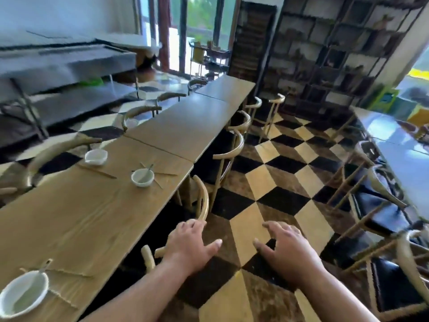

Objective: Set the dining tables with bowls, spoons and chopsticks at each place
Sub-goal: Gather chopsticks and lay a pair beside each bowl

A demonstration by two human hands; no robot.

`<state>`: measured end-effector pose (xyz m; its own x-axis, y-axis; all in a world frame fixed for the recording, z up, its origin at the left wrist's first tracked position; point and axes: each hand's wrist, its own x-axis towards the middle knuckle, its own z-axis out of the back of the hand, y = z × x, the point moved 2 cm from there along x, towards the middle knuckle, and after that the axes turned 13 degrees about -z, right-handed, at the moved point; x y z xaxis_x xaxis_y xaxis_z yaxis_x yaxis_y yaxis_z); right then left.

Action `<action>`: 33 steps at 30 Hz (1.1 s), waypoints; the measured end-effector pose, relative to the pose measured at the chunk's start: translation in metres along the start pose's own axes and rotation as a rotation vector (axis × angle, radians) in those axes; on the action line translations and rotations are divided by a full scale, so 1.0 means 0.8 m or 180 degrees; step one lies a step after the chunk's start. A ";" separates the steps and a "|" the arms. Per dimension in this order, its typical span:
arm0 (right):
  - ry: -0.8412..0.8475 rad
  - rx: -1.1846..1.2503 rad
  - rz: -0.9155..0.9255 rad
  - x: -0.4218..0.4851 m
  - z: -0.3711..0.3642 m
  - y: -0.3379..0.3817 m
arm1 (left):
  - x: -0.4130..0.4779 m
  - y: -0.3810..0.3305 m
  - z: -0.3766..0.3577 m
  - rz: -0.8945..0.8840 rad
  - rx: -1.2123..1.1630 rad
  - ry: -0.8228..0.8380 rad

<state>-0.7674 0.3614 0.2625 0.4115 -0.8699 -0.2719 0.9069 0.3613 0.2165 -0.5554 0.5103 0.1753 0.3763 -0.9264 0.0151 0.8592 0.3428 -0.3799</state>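
Both hands are hanging empty over the checkered floor (pixel 274 182), beside the long wooden surface (pixel 88 219). The left hand (pixel 190 242) is spreading its fingers wide, just beside the curved back of a wooden chair (pixel 203 201); I cannot tell if it is touching the chair. The right hand (pixel 287 249) is also opening wide, holding nothing.

Three places are looking set on the near part of the surface. The nearest white bowl (pixel 23 293) is standing at the lower left corner with a spoon (pixel 43 267) in it and chopsticks (pixel 69 273) beside it. The middle bowl (pixel 142 177) is carrying a spoon too, with chopsticks around it. The far bowl (pixel 95 156) is standing near the opposite edge with chopsticks (pixel 97 171) in front.

The farther tables (pixel 185 126) are showing no tableware. So, in my judgement, the person is between placements with nothing to put down, and the next move is calling for fetching more bowls, spoons and chopsticks; no supply of these is visible
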 end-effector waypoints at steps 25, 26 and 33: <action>0.1746 -0.1537 0.3549 0.059 -0.288 0.463 | -0.262 0.219 -0.032 0.4173 -0.0511 -0.1274; 0.1816 -0.1603 0.3453 0.059 -0.307 0.475 | -0.267 0.236 -0.041 0.4223 -0.0602 -0.1230; 0.2113 -0.1861 0.2992 0.071 -0.434 0.536 | -0.274 0.356 -0.112 0.4508 -0.1156 -0.0954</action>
<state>-0.3236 0.5836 0.0145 0.7228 0.0686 -0.6877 0.0816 0.9796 0.1835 -0.4239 0.7967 -0.0191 0.8971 0.2146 -0.3861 -0.3848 0.8089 -0.4445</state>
